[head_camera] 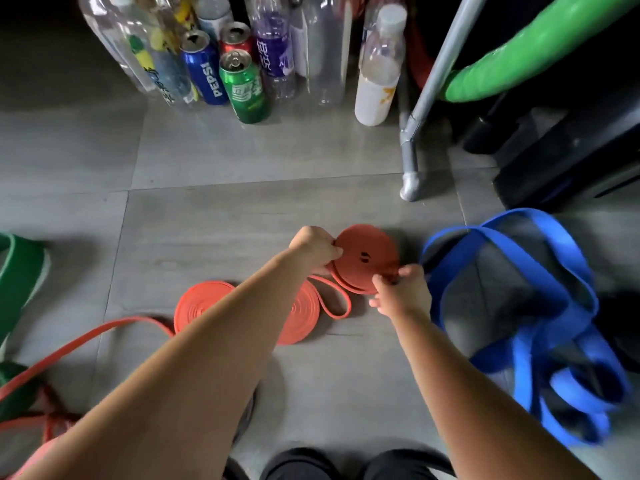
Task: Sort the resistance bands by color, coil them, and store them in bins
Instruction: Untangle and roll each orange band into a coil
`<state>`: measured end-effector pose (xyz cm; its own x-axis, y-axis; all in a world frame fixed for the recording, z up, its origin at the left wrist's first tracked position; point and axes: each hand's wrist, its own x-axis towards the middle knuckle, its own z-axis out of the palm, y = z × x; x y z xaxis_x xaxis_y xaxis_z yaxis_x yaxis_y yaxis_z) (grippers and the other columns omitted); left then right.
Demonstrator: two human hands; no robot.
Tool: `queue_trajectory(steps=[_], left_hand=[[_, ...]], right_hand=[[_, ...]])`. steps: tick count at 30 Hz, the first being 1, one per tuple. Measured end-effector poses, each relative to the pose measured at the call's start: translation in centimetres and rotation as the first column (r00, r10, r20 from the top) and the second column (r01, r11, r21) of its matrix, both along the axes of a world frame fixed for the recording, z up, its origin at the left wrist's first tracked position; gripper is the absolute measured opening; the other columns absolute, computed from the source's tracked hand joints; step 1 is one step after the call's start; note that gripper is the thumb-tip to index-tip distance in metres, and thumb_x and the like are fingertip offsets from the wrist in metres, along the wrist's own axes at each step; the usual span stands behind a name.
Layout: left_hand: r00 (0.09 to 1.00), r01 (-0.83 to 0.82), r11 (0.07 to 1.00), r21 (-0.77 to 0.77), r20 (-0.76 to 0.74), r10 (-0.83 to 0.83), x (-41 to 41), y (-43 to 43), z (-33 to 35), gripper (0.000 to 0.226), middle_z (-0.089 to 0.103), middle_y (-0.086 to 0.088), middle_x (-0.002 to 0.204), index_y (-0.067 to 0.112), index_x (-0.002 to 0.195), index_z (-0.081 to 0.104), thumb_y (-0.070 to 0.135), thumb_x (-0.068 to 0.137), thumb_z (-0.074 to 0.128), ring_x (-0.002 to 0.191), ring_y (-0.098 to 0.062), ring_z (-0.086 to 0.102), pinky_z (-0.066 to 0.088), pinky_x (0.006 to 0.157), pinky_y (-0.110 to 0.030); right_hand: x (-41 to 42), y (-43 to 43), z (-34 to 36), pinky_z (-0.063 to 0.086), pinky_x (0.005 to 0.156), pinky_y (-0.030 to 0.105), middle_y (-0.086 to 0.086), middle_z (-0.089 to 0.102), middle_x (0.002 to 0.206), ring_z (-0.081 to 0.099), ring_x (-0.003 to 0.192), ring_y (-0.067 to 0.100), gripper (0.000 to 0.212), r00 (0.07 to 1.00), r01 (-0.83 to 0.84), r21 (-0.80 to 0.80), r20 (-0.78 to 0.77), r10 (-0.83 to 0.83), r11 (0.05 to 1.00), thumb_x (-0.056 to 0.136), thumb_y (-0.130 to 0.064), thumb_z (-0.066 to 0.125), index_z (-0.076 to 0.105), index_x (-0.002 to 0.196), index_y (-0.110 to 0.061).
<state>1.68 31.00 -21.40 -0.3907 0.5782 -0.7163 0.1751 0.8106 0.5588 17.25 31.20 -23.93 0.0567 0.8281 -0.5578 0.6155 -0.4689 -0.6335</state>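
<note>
Grey tile floor, mid-frame: left grip (313, 247) and right grip (401, 292) both pinch the orange coil (367, 258) between them, loose tail (349, 304) trailing lower-left, nearer the left one.

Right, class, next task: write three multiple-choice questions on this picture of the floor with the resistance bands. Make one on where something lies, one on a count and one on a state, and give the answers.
1. Where do the blue bands lie, seen from the red coil being handled?
A. To its right
B. To its left
C. On top of it

2. How many drink cans show among the bottles?
A. One
B. Three
C. Five

3. How is the red coil held?
A. It lies untouched
B. By one hand only
C. By both hands

Answers:
1 A: the blue loops lie on the floor at the right of the picture, beside the coil.
2 B: one blue, one red and one green can show.
3 C: the left hand and the right hand each pinch its edge.
</note>
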Motion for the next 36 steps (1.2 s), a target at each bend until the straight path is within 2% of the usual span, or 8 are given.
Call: queue_trajectory(steps=[3, 6, 14, 18, 22, 25, 32, 36], left_hand=[[0.953, 0.259, 0.966, -0.009, -0.161, -0.257, 0.0, 0.3, 0.7, 0.013, 0.069, -0.015, 0.080, 0.005, 0.085, 0.067, 0.016, 0.088, 0.061, 0.088, -0.024, 0.068, 0.052, 0.082, -0.033], [0.896, 0.375, 0.927, -0.022, -0.248, -0.369, 0.1, 0.2, 0.6, 0.028, 0.066, -0.017, 0.111, 0.002, 0.111, 0.066, 0.019, 0.089, 0.059, 0.104, -0.029, 0.062, 0.049, 0.088, -0.034], [0.823, 0.385, 0.923, 0.008, -0.455, -0.339, 0.2, -2.2, -0.4, 0.024, 0.061, -0.013, 0.111, 0.013, 0.102, 0.066, 0.025, 0.082, 0.070, 0.111, -0.032, 0.051, 0.046, 0.086, -0.037], [0.857, 0.363, 0.932, -0.001, -0.393, -0.334, -0.7, -4.1, -0.6, 0.032, 0.060, -0.011, 0.118, 0.016, 0.112, 0.065, 0.029, 0.082, 0.069, 0.108, -0.031, 0.055, 0.046, 0.087, -0.035], [0.872, 0.336, 0.941, 0.049, -0.393, -0.291, -2.7, -7.2, 0.6, 0.041, 0.056, -0.008, 0.126, 0.017, 0.127, 0.056, 0.029, 0.088, 0.061, 0.113, -0.026, 0.055, 0.041, 0.090, -0.029], [0.859, 0.332, 0.942, 0.043, -0.425, -0.283, -4.9, -11.9, 2.5, 0.037, 0.058, -0.009, 0.124, 0.016, 0.124, 0.059, 0.023, 0.087, 0.060, 0.115, -0.028, 0.054, 0.041, 0.094, -0.031], [0.891, 0.012, 0.994, -0.107, -0.450, -0.059, -6.9, -30.2, 4.5, 0.023, 0.065, -0.009, 0.109, 0.011, 0.105, 0.067, 0.017, 0.083, 0.062, 0.103, -0.027, 0.060, 0.043, 0.084, -0.028], [0.905, 0.112, 0.954, -0.279, -0.368, -0.215, -5.2, -37.3, 3.5, 0.026, 0.065, -0.004, 0.112, 0.022, 0.104, 0.070, 0.035, 0.083, 0.062, 0.105, -0.027, 0.058, 0.049, 0.084, -0.035]], right_hand=[[0.1, -1.0, 0.0, 0.055, 0.059, 0.036, 0.017, 0.069, 0.083, 0.066, 0.054, 0.026, 0.028, 1.000, 0.018, -0.006, 0.020, -0.018, 1.000, 0.084, -0.020, 0.062, 0.040, 0.097, -0.010], [0.0, -2.4, 0.3, 0.057, 0.068, 0.044, 0.017, 0.070, 0.081, 0.068, 0.056, 0.027, 0.030, 0.997, 0.071, -0.014, 0.028, -0.071, 0.997, 0.085, -0.020, 0.062, 0.042, 0.101, -0.004], [0.3, -3.8, 0.5, 0.059, 0.068, 0.042, 0.017, 0.070, 0.081, 0.070, 0.059, 0.026, 0.031, 0.998, 0.065, -0.117, 0.010, -0.065, 0.991, 0.085, -0.019, 0.059, 0.055, 0.104, 0.005], [0.9, -3.9, 1.1, 0.052, 0.056, 0.030, 0.008, 0.065, 0.072, 0.072, 0.074, 0.030, 0.025, 0.999, -0.030, -0.132, 0.022, 0.033, 0.991, 0.085, -0.022, 0.057, 0.053, 0.094, 0.001], [0.7, -5.9, 2.2, 0.050, 0.086, 0.040, 0.022, 0.064, 0.110, 0.063, 0.101, 0.036, 0.048, 0.981, -0.088, -0.095, 0.163, 0.103, 0.992, 0.088, -0.028, 0.055, 0.042, 0.120, 0.004], [-0.4, -8.8, 4.3, 0.045, 0.089, 0.038, 0.024, 0.061, 0.116, 0.060, 0.107, 0.036, 0.046, 0.963, -0.228, -0.028, 0.144, 0.230, 0.973, 0.089, -0.023, 0.055, 0.042, 0.124, 0.003], [-5.7, -18.8, 6.4, 0.045, 0.088, 0.031, 0.009, 0.062, 0.118, 0.058, 0.108, 0.028, 0.046, 0.654, -0.749, -0.143, -0.007, 0.756, 0.647, 0.088, -0.030, 0.058, 0.046, 0.130, -0.016], [-6.8, -23.3, 6.4, 0.044, 0.080, 0.029, 0.007, 0.066, 0.097, 0.061, 0.097, 0.027, 0.040, 0.562, -0.821, -0.187, -0.093, 0.822, 0.540, 0.088, -0.031, 0.056, 0.051, 0.124, -0.017]])
